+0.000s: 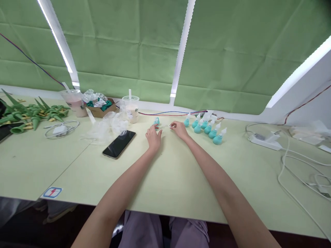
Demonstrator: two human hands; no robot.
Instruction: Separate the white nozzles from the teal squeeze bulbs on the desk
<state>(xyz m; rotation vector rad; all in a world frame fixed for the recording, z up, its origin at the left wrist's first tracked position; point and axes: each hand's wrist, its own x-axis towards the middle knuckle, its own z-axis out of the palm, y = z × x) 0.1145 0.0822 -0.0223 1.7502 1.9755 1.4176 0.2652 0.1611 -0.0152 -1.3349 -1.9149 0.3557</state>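
Observation:
My left hand (153, 137) rests over the tabletop, thumb held away from the fingers. Just beyond its fingertips sits a small teal object (156, 120), partly hidden by the fingers; whether they touch it I cannot tell. My right hand (179, 130) has thumb and fingertips pinched together on a small white piece (170, 127), too small to make out fully. Right of this hand, several teal rubber bulbs with white pointed nozzles (197, 128) stand upright in a slanting group.
Left of my hands lie a smartphone (119, 144) and crumpled clear plastic (110, 125). Behind them stand a drink cup (132, 112) and a cardboard box (103, 111). Green plastic pieces (34, 113) and a coiled white cable are farther left. A power strip (265, 142) with cables lies right.

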